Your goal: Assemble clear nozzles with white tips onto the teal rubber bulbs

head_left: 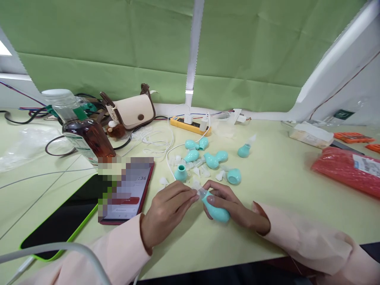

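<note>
My right hand (224, 200) is wrapped round a teal squeeze bulb (219, 213), its rounded end towards me. The fingers of my left hand (172, 208) pinch a translucent nozzle tip (201, 190) at the bulb's neck; whether the tip is fully seated I cannot tell. Beyond my hands lie several more teal bulbs, among them an upright one with its opening up (181, 173) and one on its side (234, 176). Small clear and white tips (203, 171) are scattered between them. Farther right stands a bulb with a clear tip on it (244, 150).
At the left are a phone in a green case (65, 213), a phone with a lit screen (130, 198) and a bottle of brown liquid (86, 136). Behind sit a cream handbag (135, 111), white cables and a yellow power strip (190, 126). A red plastic package (344, 168) lies right.
</note>
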Action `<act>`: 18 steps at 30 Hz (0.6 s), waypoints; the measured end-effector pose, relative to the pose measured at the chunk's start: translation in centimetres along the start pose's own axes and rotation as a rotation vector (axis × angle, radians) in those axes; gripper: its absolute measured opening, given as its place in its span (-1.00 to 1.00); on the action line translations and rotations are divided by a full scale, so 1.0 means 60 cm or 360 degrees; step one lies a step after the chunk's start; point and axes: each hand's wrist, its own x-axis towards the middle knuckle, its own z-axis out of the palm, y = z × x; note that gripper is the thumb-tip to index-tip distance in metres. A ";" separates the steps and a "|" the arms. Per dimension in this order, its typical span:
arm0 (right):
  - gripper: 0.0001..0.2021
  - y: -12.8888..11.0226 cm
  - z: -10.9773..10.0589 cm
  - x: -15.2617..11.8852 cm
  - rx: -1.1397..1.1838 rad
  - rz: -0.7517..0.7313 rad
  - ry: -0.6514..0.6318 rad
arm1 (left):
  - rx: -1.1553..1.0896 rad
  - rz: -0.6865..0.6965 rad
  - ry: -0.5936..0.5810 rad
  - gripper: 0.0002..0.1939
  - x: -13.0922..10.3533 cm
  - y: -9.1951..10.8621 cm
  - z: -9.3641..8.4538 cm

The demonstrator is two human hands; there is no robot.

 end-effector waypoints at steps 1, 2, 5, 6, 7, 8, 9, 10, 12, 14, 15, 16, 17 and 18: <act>-0.76 -0.003 -0.001 0.000 -0.0022 0.0017 0.0021 | 0.0064 0.0065 -0.0041 -0.87 0.000 -0.003 0.000; -0.76 -0.006 -0.001 0.001 -0.0047 0.0033 0.0048 | 0.0130 0.0130 -0.0080 -0.87 -0.001 -0.005 0.000; -0.76 -0.010 -0.001 0.002 -0.0144 0.0066 0.0100 | 0.0243 0.0249 -0.0164 -0.88 -0.003 -0.010 -0.001; -0.75 -0.010 -0.001 0.002 -0.0163 0.0074 0.0099 | 0.0210 0.0239 -0.0155 -0.89 -0.003 -0.010 -0.001; -0.75 -0.009 -0.001 0.001 -0.0172 0.0083 0.0084 | 0.0143 0.0202 -0.0130 -0.90 -0.003 -0.010 -0.002; -0.76 -0.008 -0.001 0.001 -0.0169 0.0091 0.0062 | 0.0057 0.0142 -0.0103 -0.91 -0.002 -0.010 -0.002; -0.76 -0.007 -0.001 0.000 -0.0161 0.0094 0.0041 | -0.0033 0.0070 -0.0079 -0.91 -0.001 -0.009 -0.003; -0.77 -0.007 -0.001 -0.001 -0.0149 0.0089 0.0028 | -0.0117 -0.0001 -0.0058 -0.91 0.001 -0.008 -0.004; -0.77 -0.006 -0.001 -0.003 -0.0133 0.0068 0.0021 | -0.0225 -0.0112 -0.0058 -0.90 0.004 -0.006 -0.005; -0.78 -0.006 0.000 -0.005 -0.0133 0.0048 0.0040 | -0.0233 -0.0141 -0.0052 -0.88 0.005 -0.005 -0.005; -0.77 -0.006 0.002 -0.006 -0.0132 0.0040 0.0056 | -0.0190 -0.0120 -0.0044 -0.88 0.005 -0.004 -0.004; -0.77 -0.007 0.005 -0.008 -0.0131 0.0036 0.0076 | -0.0111 -0.0076 -0.0046 -0.87 0.003 -0.003 -0.004; -0.77 -0.007 0.008 -0.009 -0.0135 0.0032 0.0101 | -0.0002 -0.0016 -0.0062 -0.87 0.001 -0.003 -0.003; -0.77 -0.007 0.011 -0.011 -0.0145 0.0025 0.0134 | 0.0124 0.0057 -0.0090 -0.86 -0.002 -0.003 -0.002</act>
